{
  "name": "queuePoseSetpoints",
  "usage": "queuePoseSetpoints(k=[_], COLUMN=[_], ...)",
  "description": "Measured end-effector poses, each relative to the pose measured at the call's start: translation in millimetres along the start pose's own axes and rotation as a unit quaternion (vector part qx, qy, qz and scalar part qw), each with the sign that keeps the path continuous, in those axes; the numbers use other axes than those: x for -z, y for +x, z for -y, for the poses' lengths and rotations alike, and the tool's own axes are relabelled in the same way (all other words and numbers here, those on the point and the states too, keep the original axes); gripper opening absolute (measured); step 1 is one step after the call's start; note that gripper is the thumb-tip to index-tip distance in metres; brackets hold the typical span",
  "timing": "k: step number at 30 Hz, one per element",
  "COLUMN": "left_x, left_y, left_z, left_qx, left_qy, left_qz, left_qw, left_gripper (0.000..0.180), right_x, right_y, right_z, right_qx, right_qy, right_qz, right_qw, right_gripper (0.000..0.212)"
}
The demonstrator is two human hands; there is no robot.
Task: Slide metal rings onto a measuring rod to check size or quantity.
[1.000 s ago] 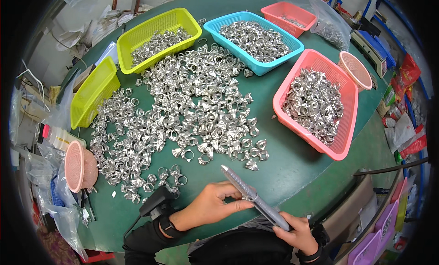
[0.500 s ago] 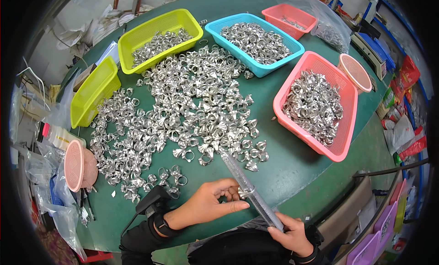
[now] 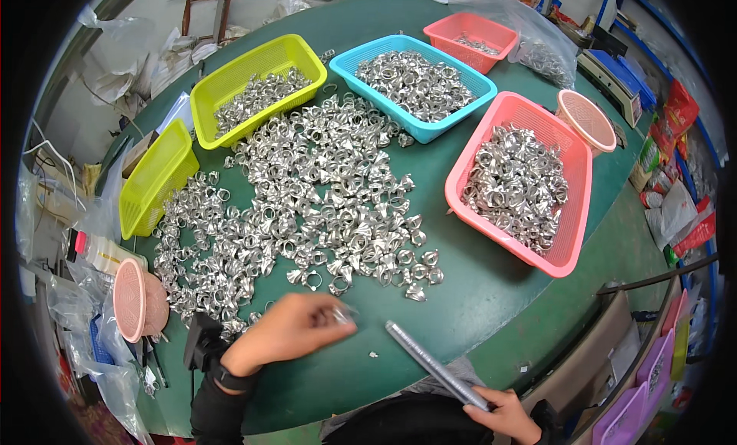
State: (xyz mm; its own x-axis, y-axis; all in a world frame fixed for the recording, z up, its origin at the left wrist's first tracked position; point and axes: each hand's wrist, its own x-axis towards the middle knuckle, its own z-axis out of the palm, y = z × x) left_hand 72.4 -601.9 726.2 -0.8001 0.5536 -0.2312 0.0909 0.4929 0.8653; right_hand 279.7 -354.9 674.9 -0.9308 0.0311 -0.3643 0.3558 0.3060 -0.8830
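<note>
In my right hand (image 3: 503, 414), low at the table's near edge, is the handle end of a grey ring mandrel (image 3: 431, 362). The stick slants up and left, and no ring sits on its visible length. My left hand (image 3: 288, 331) is closed with a silvery ring (image 3: 340, 316) pinched at its fingertips, somewhat smeared by motion. It hovers at the near edge of a big spread of silver rings (image 3: 330, 191) on the green table (image 3: 338, 391). A small pale bit (image 3: 374, 354) lies between the two hands.
A pink basket (image 3: 581, 215) of rings stands at right, with a blue basket (image 3: 426, 130) and a yellow-green basket (image 3: 307, 57) behind the pile. Another yellow-green basket (image 3: 157, 180) leans at left. Farther back are a small pink basket (image 3: 491, 30) and a plastic bag (image 3: 549, 49).
The ring has come off the mandrel and is now in my left hand, which has moved left toward the pile. My right hand still holds the mandrel, slightly lower. The whole view has shifted a little.
</note>
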Motion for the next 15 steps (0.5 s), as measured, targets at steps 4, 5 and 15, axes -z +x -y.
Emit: queuePoseSetpoints(k=[4,5,15], left_x=[-14,-11,15], left_y=[46,63,117], left_z=[-19,-34,-49], left_qx=[-0.041,-0.124,-0.205], left_qy=[0.151,0.168,0.142], left_qz=[0.161,0.090,-0.075], left_qw=[0.974,0.974,0.966], left_gripper=[0.025,0.025,0.027], right_x=[7,6,6], right_y=[11,13,9], right_z=[11,13,5], right_qx=[-0.055,-0.054,-0.067], right_qy=[0.104,0.102,0.239], right_qz=[-0.040,-0.042,-0.108], right_qw=[0.992,0.992,0.963], right_gripper=[0.026,0.026,0.028])
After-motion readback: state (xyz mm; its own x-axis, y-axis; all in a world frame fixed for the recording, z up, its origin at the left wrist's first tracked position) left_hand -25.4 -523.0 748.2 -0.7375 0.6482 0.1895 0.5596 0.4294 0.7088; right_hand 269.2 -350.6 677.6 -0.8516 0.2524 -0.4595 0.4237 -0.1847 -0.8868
